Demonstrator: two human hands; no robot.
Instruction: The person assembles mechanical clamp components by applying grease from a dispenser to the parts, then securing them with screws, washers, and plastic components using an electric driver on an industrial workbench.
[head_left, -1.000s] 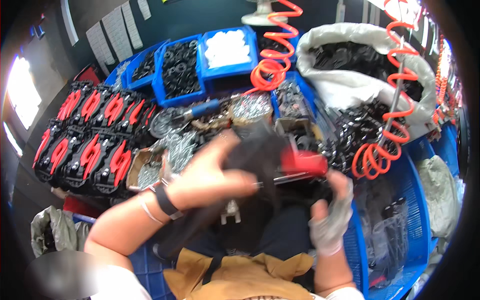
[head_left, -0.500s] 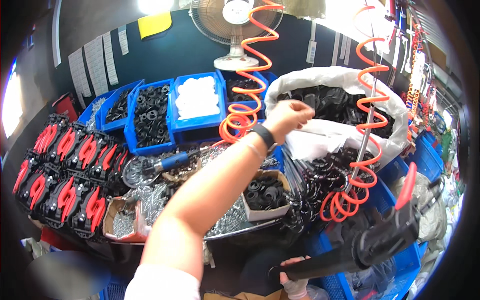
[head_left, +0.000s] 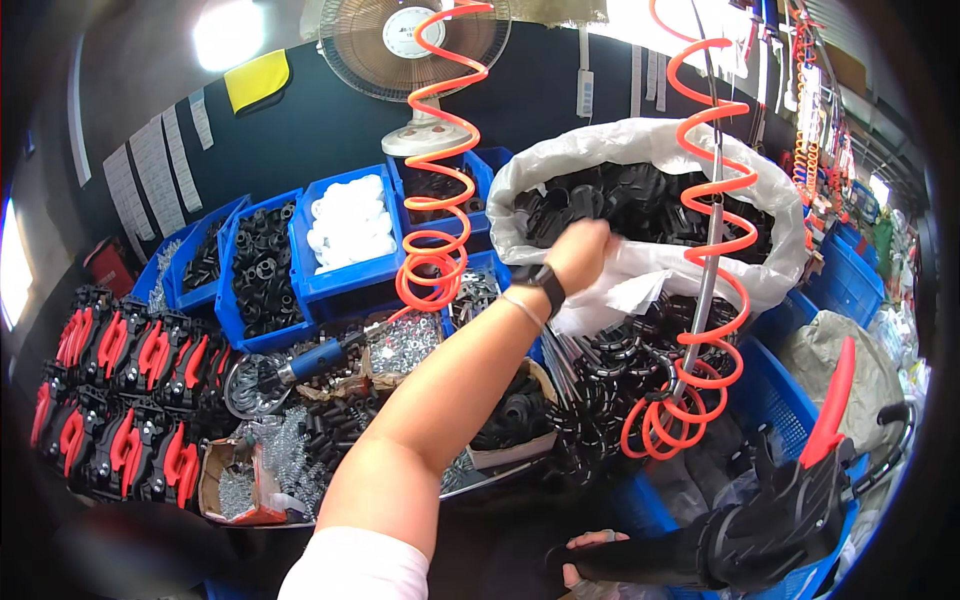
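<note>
My left arm reaches across the bench to a large white sack (head_left: pixel 510 195) full of black plastic parts (head_left: pixel 660 200). At the sack's near rim is my left hand (head_left: pixel 588 255), a dark band on its wrist. Its fingers are blurred and partly hidden, so I cannot make out whether they hold a part. At the lower right my right hand (head_left: pixel 590 548), wearing a pale covering with bare fingertips, is closed round the end of a black tube (head_left: pixel 650 555). That tube runs right into a bulky black joint with a long red lever (head_left: pixel 832 400) standing up.
Blue bins (head_left: pixel 345 285) hold black and white parts. Black-and-red clamp-like assemblies (head_left: pixel 125 445) are stacked at left. A blue-handled tool (head_left: pixel 310 362) lies among loose hardware. Orange coiled hoses (head_left: pixel 735 185) hang before the sack. A fan (head_left: pixel 415 40) stands behind; blue crates (head_left: pixel 770 395) are at right.
My left hand has turned and lowered to the sack's rim. The view has shifted, moving the bench leftward in the picture. My right hand keeps hold of the black tube.
</note>
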